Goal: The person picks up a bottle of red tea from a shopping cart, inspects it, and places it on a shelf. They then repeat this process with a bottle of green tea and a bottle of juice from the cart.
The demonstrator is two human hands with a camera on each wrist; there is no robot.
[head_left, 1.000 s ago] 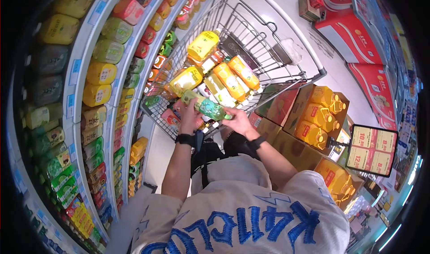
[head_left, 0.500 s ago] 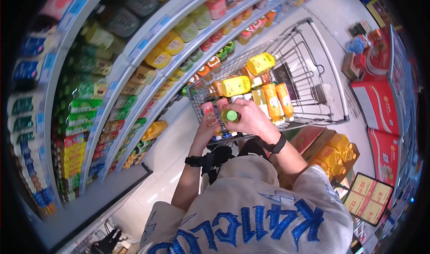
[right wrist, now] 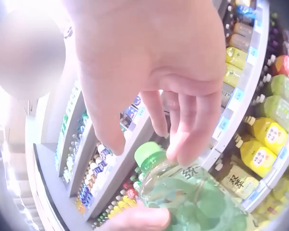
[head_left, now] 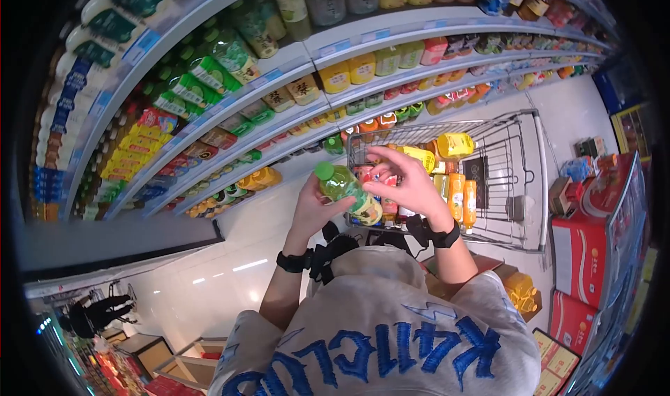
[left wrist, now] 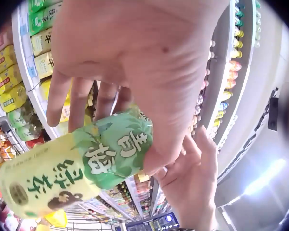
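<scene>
bottle (head_left: 347,192): green-capped, green label with Chinese characters, tilted above cart (head_left: 520,179) | left hand (head_left: 317,211): fingers curled round bottle's body | right hand (head_left: 412,183): fingers spread loosely, hovering beside bottle, holding nothing

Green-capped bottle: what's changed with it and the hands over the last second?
The bottle has come up out of the cart, from lying across the drinks to nearly upright. The left hand still grips it; the right hand has let go and hovers open beside it. The cart's other drinks are unchanged.
</scene>
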